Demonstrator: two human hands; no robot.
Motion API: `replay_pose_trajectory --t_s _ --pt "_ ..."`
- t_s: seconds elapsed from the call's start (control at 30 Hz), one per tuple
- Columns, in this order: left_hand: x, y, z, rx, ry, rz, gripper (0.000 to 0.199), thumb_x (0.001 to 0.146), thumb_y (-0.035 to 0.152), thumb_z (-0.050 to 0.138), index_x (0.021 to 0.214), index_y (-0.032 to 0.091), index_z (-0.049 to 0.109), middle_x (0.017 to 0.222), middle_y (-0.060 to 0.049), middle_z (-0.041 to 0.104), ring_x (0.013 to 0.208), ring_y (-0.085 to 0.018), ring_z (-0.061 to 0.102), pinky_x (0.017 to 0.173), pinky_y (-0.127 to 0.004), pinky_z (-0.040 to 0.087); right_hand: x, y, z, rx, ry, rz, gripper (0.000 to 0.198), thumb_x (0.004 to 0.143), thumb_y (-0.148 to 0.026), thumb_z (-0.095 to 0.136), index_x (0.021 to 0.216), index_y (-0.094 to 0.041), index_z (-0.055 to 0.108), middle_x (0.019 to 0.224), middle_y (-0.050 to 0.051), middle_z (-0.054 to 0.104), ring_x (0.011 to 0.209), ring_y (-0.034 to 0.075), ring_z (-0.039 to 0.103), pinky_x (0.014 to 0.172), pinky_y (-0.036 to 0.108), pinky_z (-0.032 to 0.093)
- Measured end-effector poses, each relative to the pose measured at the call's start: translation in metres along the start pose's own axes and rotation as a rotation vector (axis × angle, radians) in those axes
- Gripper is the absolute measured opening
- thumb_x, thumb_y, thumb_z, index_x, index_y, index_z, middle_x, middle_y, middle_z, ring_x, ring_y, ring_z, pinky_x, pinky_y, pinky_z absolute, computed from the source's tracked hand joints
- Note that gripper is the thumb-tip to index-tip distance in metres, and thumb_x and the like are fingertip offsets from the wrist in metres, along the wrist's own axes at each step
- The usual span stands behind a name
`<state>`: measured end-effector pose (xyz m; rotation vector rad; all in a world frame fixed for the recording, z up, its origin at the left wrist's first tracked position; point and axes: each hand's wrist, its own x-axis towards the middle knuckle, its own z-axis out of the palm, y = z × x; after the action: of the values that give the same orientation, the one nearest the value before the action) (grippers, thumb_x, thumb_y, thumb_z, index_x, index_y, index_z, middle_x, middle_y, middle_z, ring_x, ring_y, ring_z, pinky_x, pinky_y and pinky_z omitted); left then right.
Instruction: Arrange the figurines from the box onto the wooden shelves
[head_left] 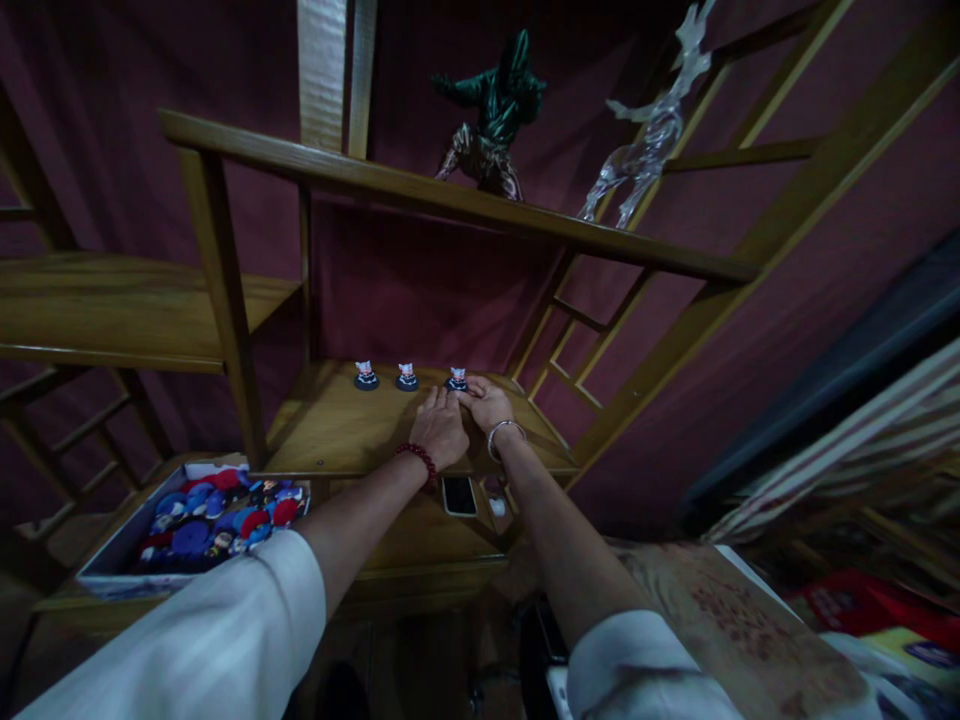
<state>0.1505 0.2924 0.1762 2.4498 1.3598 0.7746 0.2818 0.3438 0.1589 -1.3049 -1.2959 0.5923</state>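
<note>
Three small figurines, white and black with a touch of red on round dark bases, stand in a row on the wooden shelf. They are the left figurine, the middle figurine and the right figurine. Both hands are at the right figurine. My left hand, with a red bead bracelet at the wrist, has its closed fingertips at the front left of the base. From the right, my right hand, wearing a silver bangle, pinches the base with thumb and fingers.
A box of blue and red figures sits lower left. Below the shelf lie a phone and a small white item. A dark green statue and a clear deer figure stand on the upper board.
</note>
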Motion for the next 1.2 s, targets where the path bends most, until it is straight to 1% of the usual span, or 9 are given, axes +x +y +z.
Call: replay_pose_trajectory --t_s 0.1,0.2,0.33,0.4,0.63,0.8,0.97,1.2 --pt "0.002 0.002 -0.001 0.02 -0.027 -0.029 0.057 0.071 0.017 0.039 0.127 0.005 0.034 0.137 -0.015 0.034 0.129 -0.023 0.022 0.102 -0.039 0.023 0.002 0.001 0.001 -0.09 -0.002 0.015 0.025 0.064 -0.017 0.062 0.088 -0.018 0.056 0.093 0.002 0.067 0.09 0.013 0.061 0.086 0.027 0.045" --pt "0.004 0.002 -0.003 0.018 -0.019 -0.053 0.055 0.07 0.019 0.039 0.124 0.007 0.036 0.136 -0.014 0.036 0.128 -0.022 0.023 0.101 -0.038 0.023 0.003 -0.001 0.001 -0.201 -0.014 0.016 0.023 0.067 -0.019 0.061 0.09 -0.019 0.057 0.095 0.001 0.067 0.089 0.012 0.061 0.085 0.026 0.046" --pt "0.007 0.003 -0.004 0.018 -0.025 -0.071 0.053 0.072 0.022 0.038 0.123 0.008 0.037 0.136 -0.013 0.036 0.129 -0.022 0.022 0.101 -0.038 0.024 0.003 -0.006 0.0 -0.383 0.03 0.016 0.033 0.067 -0.02 0.063 0.099 -0.022 0.056 0.094 0.0 0.068 0.09 0.014 0.061 0.086 0.028 0.045" --pt "0.007 0.004 -0.004 0.019 -0.04 -0.082 0.052 0.073 0.023 0.037 0.123 0.008 0.037 0.136 -0.013 0.035 0.129 -0.022 0.021 0.101 -0.038 0.023 0.002 -0.008 0.001 -0.439 0.035 0.01 0.036 0.068 -0.02 0.063 0.103 -0.023 0.054 0.094 0.0 0.068 0.092 0.015 0.06 0.087 0.029 0.044" --pt "0.006 0.008 -0.007 -0.001 -0.077 -0.112 0.054 0.074 0.022 0.036 0.126 0.009 0.033 0.139 -0.011 0.031 0.132 -0.021 0.015 0.102 -0.037 0.02 -0.001 -0.015 -0.001 -0.576 -0.012 -0.002 0.037 0.073 -0.026 0.06 0.109 -0.024 0.052 0.101 0.0 0.066 0.097 0.014 0.058 0.088 0.026 0.042" --pt "0.007 0.008 -0.007 -0.013 -0.084 -0.117 0.051 0.074 0.023 0.035 0.124 0.011 0.037 0.138 -0.011 0.033 0.131 -0.021 0.015 0.102 -0.038 0.02 -0.001 -0.017 -0.002 -0.664 -0.031 0.013 0.037 0.074 -0.032 0.058 0.11 -0.023 0.053 0.106 0.001 0.064 0.1 0.015 0.057 0.087 0.025 0.042" --pt "0.007 0.008 -0.007 -0.02 -0.084 -0.126 0.049 0.074 0.024 0.035 0.121 0.011 0.039 0.137 -0.011 0.035 0.131 -0.02 0.016 0.103 -0.037 0.019 0.0 -0.016 -0.001 -0.724 -0.036 0.01 0.037 0.075 -0.034 0.057 0.11 -0.024 0.053 0.107 0.001 0.064 0.102 0.015 0.055 0.088 0.026 0.041" --pt "0.007 0.01 -0.01 -0.012 -0.124 -0.141 0.051 0.075 0.025 0.035 0.125 0.015 0.034 0.138 -0.008 0.033 0.132 -0.02 0.014 0.104 -0.037 0.016 -0.002 -0.017 -0.001 -0.787 -0.023 0.034 0.036 0.076 -0.036 0.056 0.111 -0.026 0.054 0.105 0.002 0.063 0.103 0.015 0.053 0.088 0.025 0.04"
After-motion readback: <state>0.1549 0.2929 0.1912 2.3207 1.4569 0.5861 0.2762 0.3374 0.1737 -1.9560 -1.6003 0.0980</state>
